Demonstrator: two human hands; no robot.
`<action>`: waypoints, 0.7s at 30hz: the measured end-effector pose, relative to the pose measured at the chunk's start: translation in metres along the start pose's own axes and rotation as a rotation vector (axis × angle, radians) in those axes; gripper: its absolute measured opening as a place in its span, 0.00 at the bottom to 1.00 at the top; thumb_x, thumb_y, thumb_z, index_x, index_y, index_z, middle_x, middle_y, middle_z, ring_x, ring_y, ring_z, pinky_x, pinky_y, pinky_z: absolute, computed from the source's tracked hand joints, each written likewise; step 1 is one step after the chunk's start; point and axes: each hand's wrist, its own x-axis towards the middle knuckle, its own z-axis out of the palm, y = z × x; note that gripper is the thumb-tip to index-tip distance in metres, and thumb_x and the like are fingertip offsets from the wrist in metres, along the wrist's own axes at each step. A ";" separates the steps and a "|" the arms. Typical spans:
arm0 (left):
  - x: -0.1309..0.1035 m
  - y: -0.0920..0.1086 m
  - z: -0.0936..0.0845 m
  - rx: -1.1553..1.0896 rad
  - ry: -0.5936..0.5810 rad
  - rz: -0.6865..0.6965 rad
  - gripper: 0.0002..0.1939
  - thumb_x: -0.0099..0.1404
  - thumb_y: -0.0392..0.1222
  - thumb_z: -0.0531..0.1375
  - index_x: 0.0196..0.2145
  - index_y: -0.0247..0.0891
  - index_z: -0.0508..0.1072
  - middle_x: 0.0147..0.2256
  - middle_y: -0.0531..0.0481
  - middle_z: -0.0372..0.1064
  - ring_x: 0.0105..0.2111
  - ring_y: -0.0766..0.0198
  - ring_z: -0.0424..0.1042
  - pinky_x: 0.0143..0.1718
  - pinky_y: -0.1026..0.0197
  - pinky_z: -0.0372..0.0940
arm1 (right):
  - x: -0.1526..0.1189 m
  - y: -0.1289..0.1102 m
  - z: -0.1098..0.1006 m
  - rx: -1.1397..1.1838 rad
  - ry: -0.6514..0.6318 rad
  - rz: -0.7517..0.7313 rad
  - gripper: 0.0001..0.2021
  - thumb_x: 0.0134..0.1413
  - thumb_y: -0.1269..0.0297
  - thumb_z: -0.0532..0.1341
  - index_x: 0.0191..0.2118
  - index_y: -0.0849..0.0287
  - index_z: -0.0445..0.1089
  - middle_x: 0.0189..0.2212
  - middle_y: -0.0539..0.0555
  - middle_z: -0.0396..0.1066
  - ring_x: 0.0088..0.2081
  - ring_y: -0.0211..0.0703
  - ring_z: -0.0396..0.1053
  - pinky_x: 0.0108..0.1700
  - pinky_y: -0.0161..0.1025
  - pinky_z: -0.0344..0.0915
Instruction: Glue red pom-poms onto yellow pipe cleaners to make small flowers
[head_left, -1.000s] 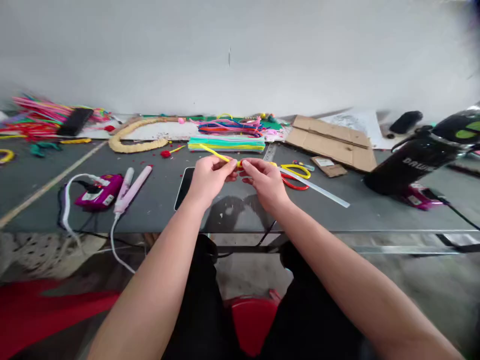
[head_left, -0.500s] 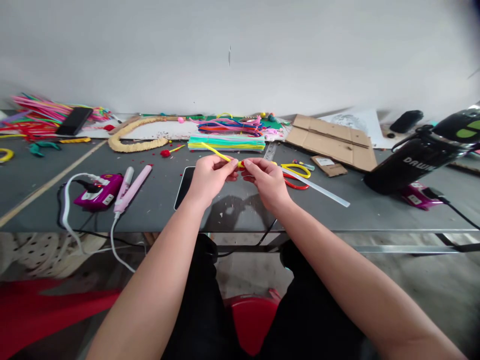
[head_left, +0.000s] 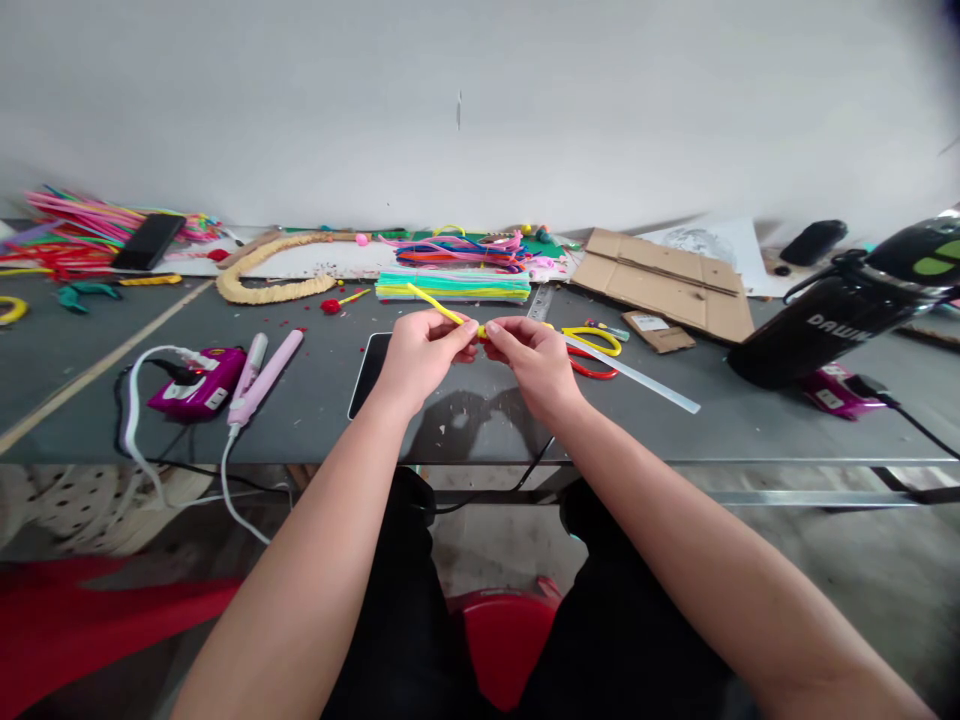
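My left hand (head_left: 426, 358) pinches a yellow pipe cleaner (head_left: 433, 302), whose free end points up and to the left. Close beside it, my right hand (head_left: 531, 362) has its thumb and fingers closed on the same pipe cleaner, where a short yellow piece shows between the fingertips. Its far end is hidden by the right fingers. Just right of that hand, scissors with yellow and red handles (head_left: 616, 347) lie on the table, together with a translucent white stick (head_left: 645, 380). Behind both hands is a bundle of pastel pipe cleaners (head_left: 450, 287).
At left are a pink hair straightener (head_left: 266, 378) and a purple power strip (head_left: 201, 390) with cords. A phone (head_left: 369, 375) lies beside my left wrist. Cardboard (head_left: 667, 280) and a black bottle (head_left: 817, 320) are at right. A red pompom piece (head_left: 331, 306) lies further back.
Both hands stay almost in place. A red bit that showed at my right fingertips is no longer visible, and the pipe cleaner's free end has shifted slightly right.
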 end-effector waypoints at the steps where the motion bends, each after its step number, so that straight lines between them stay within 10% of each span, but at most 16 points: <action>1: 0.000 0.000 0.000 0.007 0.001 0.000 0.12 0.58 0.45 0.70 0.35 0.33 0.81 0.30 0.47 0.78 0.28 0.64 0.75 0.34 0.61 0.73 | 0.000 0.000 0.000 -0.002 -0.002 -0.002 0.14 0.49 0.53 0.71 0.35 0.59 0.78 0.31 0.52 0.76 0.32 0.38 0.71 0.40 0.38 0.71; 14: 0.007 0.001 -0.020 -0.001 0.140 0.018 0.10 0.57 0.42 0.70 0.32 0.31 0.80 0.28 0.46 0.77 0.26 0.65 0.75 0.32 0.62 0.74 | -0.007 0.002 -0.006 -0.080 -0.139 0.120 0.26 0.59 0.39 0.61 0.25 0.55 0.58 0.18 0.43 0.53 0.19 0.31 0.56 0.22 0.32 0.54; 21: 0.007 0.001 -0.018 -0.048 0.139 0.017 0.10 0.57 0.41 0.71 0.32 0.31 0.80 0.28 0.46 0.76 0.25 0.67 0.74 0.30 0.63 0.73 | -0.005 0.009 -0.016 -0.235 -0.181 0.016 0.19 0.56 0.44 0.65 0.31 0.58 0.70 0.22 0.48 0.68 0.25 0.36 0.66 0.28 0.35 0.64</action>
